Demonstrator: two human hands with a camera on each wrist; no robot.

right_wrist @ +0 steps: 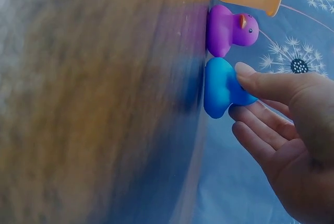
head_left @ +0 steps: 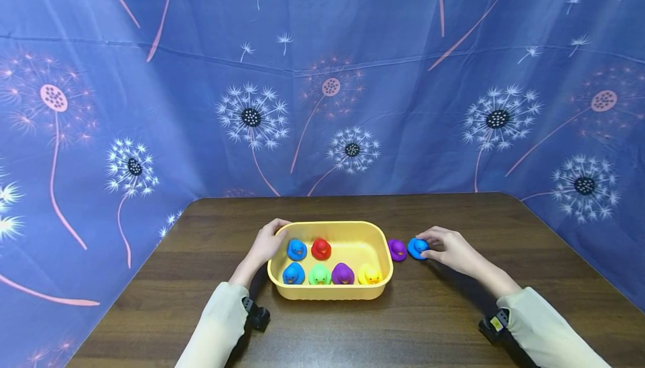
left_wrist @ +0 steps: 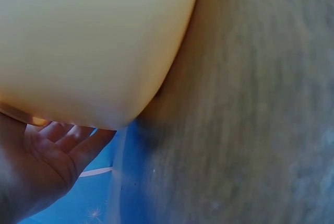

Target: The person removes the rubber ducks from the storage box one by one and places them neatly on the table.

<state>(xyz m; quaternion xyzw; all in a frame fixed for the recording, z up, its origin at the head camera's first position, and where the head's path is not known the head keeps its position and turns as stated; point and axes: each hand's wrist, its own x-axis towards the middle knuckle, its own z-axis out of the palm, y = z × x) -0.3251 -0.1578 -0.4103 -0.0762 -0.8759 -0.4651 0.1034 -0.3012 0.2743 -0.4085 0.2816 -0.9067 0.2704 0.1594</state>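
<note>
My left hand point(head_left: 267, 243) holds the left end of a yellow plastic bin point(head_left: 330, 293) at its rim. In the left wrist view the fingers point(left_wrist: 83, 148) show beside the bin's wall, partly hidden by it. To the right of the bin, my right hand point(head_left: 450, 249) pinches a blue rubber duck point(head_left: 417, 248) between thumb and fingers. The right wrist view has the thumb on the near side of the blue duck point(right_wrist: 219, 88), around its head. Between that duck and the bin stands a purple rubber duck point(right_wrist: 222, 31), upright on the table.
Inside the bin are several rubber ducks: a blue one point(head_left: 297, 250) and a red one point(head_left: 321, 249) at the back, then blue point(head_left: 293, 273), green point(head_left: 319, 274), purple point(head_left: 342, 273) and yellow point(head_left: 369, 274) along the front. A blue dandelion-print cloth point(head_left: 403, 93) hangs behind the brown wooden table point(head_left: 322, 337).
</note>
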